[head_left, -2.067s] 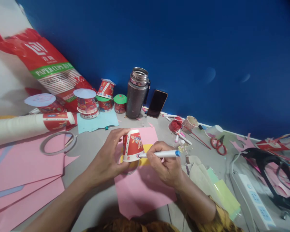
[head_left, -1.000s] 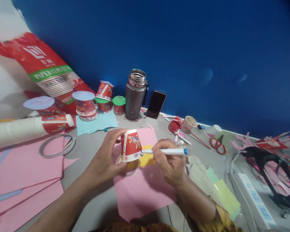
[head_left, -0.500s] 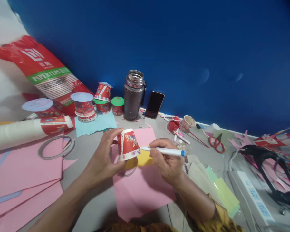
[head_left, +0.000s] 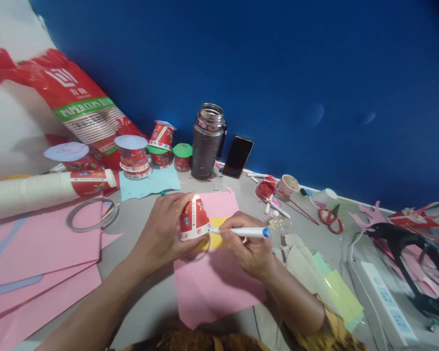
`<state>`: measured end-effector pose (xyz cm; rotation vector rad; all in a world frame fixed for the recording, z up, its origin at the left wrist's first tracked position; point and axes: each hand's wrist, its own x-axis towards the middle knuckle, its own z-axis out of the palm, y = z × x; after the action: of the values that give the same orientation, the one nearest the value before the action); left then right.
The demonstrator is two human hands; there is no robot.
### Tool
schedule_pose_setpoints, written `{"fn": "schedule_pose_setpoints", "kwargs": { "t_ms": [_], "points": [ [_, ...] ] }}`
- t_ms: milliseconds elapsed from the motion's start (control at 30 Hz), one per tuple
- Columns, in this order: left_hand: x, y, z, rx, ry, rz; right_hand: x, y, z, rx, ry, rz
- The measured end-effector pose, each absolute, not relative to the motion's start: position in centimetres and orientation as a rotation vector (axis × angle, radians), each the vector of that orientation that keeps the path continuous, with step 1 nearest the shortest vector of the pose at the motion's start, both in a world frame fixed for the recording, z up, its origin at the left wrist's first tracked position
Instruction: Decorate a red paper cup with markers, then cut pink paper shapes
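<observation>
My left hand (head_left: 168,224) grips a red and white paper cup (head_left: 194,218), turned upside down, its rim facing the table. Between the fingers of my right hand (head_left: 249,246) is a white marker (head_left: 249,232) with a blue end. The marker's tip touches, or nearly touches, the cup near its rim. Beneath both hands lies a pink paper sheet (head_left: 214,287) with a yellow piece (head_left: 219,240) on it. A tape roll (head_left: 204,254) rests below the cup, partly hidden by my left hand.
Decorated cups (head_left: 131,155), a steel flask (head_left: 205,148) and a phone (head_left: 237,156) stand at the back. Left are a cup stack (head_left: 29,195), a tape roll (head_left: 73,222) and pink sheets (head_left: 51,258). Right lie scissors (head_left: 330,219) and a power strip (head_left: 388,302).
The cup has turned in my left hand, so its white printed strip now faces more toward me. My right hand and the marker have shifted slightly left. The whole view has shifted a little.
</observation>
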<state>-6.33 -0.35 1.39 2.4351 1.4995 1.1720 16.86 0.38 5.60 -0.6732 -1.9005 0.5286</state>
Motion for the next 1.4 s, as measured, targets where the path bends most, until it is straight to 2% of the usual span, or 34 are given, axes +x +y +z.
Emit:
{"fn": "schedule_pose_setpoints", "kwargs": {
  "t_ms": [1400],
  "points": [
    [-5.8,-0.9,1.1,2.433,1.540,1.089,16.2,0.6,4.1,-0.689,-2.033,0.494]
  ]
}}
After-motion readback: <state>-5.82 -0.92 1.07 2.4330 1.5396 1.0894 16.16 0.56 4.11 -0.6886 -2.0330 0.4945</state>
